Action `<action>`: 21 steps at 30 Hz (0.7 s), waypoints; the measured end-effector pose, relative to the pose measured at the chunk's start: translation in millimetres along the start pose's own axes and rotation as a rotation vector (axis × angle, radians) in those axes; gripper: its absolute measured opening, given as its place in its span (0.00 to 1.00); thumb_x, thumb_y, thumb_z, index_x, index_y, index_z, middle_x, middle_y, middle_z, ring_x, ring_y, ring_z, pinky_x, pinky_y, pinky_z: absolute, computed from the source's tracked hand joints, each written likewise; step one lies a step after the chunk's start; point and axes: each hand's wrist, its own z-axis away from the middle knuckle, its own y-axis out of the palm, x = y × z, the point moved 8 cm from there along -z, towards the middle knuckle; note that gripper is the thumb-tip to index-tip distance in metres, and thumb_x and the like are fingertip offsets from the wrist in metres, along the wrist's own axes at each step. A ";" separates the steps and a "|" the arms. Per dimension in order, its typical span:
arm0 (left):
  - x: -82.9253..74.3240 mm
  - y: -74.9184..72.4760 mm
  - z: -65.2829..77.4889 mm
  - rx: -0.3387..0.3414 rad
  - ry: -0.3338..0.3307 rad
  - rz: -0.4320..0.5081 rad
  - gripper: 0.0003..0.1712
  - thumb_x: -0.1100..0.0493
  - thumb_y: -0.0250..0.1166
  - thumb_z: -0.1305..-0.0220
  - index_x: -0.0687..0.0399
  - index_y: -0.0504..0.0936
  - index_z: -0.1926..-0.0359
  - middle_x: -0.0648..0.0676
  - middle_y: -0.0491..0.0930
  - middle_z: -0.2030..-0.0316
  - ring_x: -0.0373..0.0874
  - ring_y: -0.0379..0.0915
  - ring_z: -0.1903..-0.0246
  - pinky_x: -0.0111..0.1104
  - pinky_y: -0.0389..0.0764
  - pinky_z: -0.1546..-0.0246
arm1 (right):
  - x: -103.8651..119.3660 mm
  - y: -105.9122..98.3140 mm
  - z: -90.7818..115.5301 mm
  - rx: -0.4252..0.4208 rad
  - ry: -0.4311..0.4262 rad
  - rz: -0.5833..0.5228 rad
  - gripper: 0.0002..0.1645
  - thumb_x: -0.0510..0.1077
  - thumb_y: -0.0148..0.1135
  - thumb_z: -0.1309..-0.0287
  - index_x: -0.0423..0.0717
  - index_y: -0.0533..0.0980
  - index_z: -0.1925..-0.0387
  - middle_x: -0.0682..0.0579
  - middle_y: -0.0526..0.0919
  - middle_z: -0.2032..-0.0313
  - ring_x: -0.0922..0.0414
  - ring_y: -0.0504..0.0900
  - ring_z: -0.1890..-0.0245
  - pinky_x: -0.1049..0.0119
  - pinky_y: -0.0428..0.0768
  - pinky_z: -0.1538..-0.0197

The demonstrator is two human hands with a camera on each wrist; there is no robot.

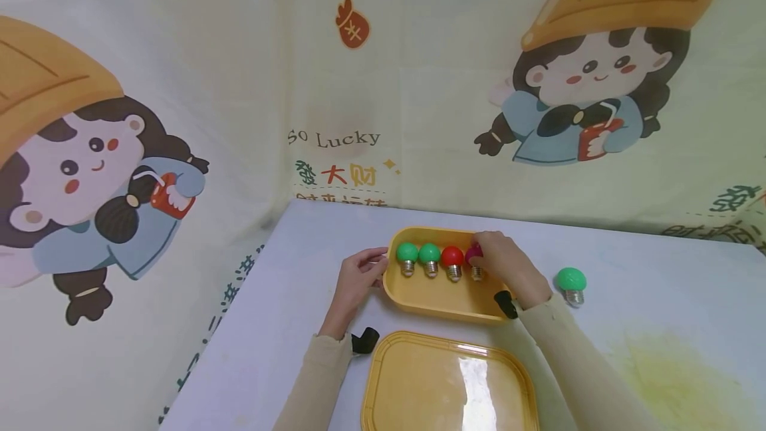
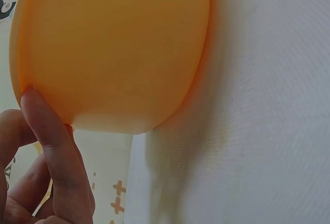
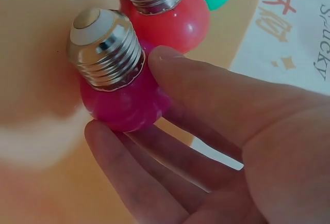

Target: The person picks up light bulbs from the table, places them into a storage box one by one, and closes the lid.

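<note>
A yellow plastic tray (image 1: 431, 299) with rounded corners holds a row of light bulbs, metal screw bases toward the person. From the left come a green bulb (image 1: 407, 253), another green bulb (image 1: 429, 254), a red bulb (image 1: 452, 257) and a magenta bulb (image 1: 475, 257). My right hand (image 1: 510, 263) pinches the magenta bulb between thumb and fingers; the right wrist view shows its threaded base (image 3: 105, 53) close beside the red bulb (image 3: 178, 25). At the tray's left end my left hand (image 1: 358, 281) grips the rim, thumb and fingers at the wall (image 2: 111, 53).
One more green bulb (image 1: 571, 279) lies on the white table right of the tray. Nearer the person is a flat yellow lid or tray (image 1: 431, 388), between the forearms. A cartoon-printed cloth (image 1: 419, 85) hangs behind the table.
</note>
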 end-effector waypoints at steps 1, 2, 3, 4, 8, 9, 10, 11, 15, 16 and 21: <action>0.0 0.1 0.1 0.001 0.001 -0.002 0.16 0.60 0.66 0.33 0.56 0.83 0.46 0.58 0.82 0.56 0.40 0.78 0.70 0.28 0.82 0.74 | -0.1 0.1 -0.1 0.003 0.001 -0.001 0.14 0.38 0.68 0.40 0.33 0.77 0.57 0.46 0.79 0.69 0.52 0.74 0.70 0.63 0.80 0.64; 0.1 0.2 0.0 0.001 0.003 -0.003 0.16 0.60 0.66 0.33 0.56 0.83 0.45 0.58 0.82 0.56 0.40 0.78 0.70 0.28 0.82 0.74 | -0.2 0.3 -0.2 0.007 0.004 -0.002 0.13 0.38 0.68 0.40 0.33 0.77 0.57 0.46 0.79 0.69 0.52 0.74 0.71 0.63 0.79 0.65; 0.0 0.4 0.1 0.002 0.003 -0.004 0.16 0.60 0.66 0.33 0.56 0.83 0.45 0.58 0.82 0.56 0.40 0.78 0.70 0.28 0.82 0.73 | -0.2 0.2 -0.2 0.010 0.005 0.000 0.13 0.38 0.68 0.40 0.33 0.77 0.57 0.46 0.79 0.70 0.52 0.74 0.71 0.64 0.79 0.65; -0.3 0.6 0.2 0.003 0.003 -0.004 0.16 0.60 0.66 0.33 0.56 0.83 0.45 0.58 0.82 0.56 0.40 0.78 0.70 0.28 0.82 0.73 | 0.0 0.1 0.0 0.012 0.006 0.001 0.13 0.38 0.68 0.40 0.34 0.77 0.58 0.46 0.79 0.70 0.52 0.74 0.71 0.64 0.79 0.66; -1.0 1.0 0.1 0.005 0.009 -0.003 0.16 0.59 0.66 0.33 0.57 0.83 0.45 0.58 0.82 0.56 0.40 0.78 0.71 0.29 0.82 0.73 | 1.4 -0.9 1.2 0.010 0.001 -0.001 0.14 0.38 0.68 0.40 0.33 0.77 0.56 0.45 0.80 0.68 0.52 0.75 0.71 0.63 0.81 0.64; -1.2 0.8 0.1 0.003 0.009 -0.004 0.16 0.59 0.66 0.33 0.57 0.83 0.45 0.58 0.82 0.56 0.40 0.78 0.71 0.29 0.82 0.73 | 1.8 -1.3 1.4 0.007 -0.002 -0.002 0.14 0.38 0.68 0.39 0.33 0.78 0.55 0.45 0.81 0.67 0.52 0.75 0.70 0.62 0.81 0.63; -1.4 0.5 0.1 0.002 0.011 -0.003 0.16 0.59 0.66 0.33 0.57 0.83 0.45 0.58 0.81 0.56 0.40 0.78 0.71 0.29 0.82 0.74 | 2.0 -1.6 1.6 0.005 -0.003 -0.006 0.15 0.39 0.68 0.39 0.33 0.78 0.54 0.44 0.81 0.67 0.51 0.76 0.70 0.61 0.82 0.62; -1.4 0.3 0.0 0.000 0.012 -0.003 0.16 0.59 0.66 0.33 0.57 0.83 0.46 0.58 0.81 0.56 0.39 0.78 0.71 0.29 0.82 0.74 | 2.2 -2.0 1.8 0.003 -0.003 -0.008 0.16 0.39 0.67 0.39 0.32 0.78 0.53 0.44 0.82 0.66 0.51 0.76 0.69 0.60 0.82 0.61; -1.4 -0.1 0.0 -0.002 0.011 -0.001 0.16 0.59 0.66 0.33 0.56 0.83 0.46 0.58 0.81 0.56 0.39 0.78 0.71 0.28 0.82 0.74 | 1.8 -4.5 3.5 -0.007 -0.003 -0.020 0.17 0.39 0.67 0.38 0.32 0.78 0.51 0.42 0.83 0.63 0.50 0.77 0.67 0.57 0.83 0.57; -1.4 -0.1 0.0 -0.002 0.013 -0.003 0.16 0.59 0.66 0.33 0.56 0.83 0.45 0.58 0.81 0.56 0.39 0.78 0.71 0.28 0.82 0.74 | 1.6 -5.1 4.2 -0.009 -0.004 -0.021 0.17 0.39 0.67 0.38 0.32 0.77 0.51 0.42 0.83 0.62 0.50 0.77 0.67 0.57 0.83 0.56; -0.6 -0.1 -0.3 -0.003 0.012 -0.010 0.16 0.59 0.66 0.33 0.57 0.83 0.45 0.57 0.81 0.56 0.39 0.78 0.71 0.29 0.82 0.73 | 2.0 -9.2 10.2 -0.024 -0.015 0.008 0.17 0.41 0.67 0.38 0.33 0.78 0.53 0.43 0.82 0.63 0.50 0.76 0.67 0.57 0.82 0.57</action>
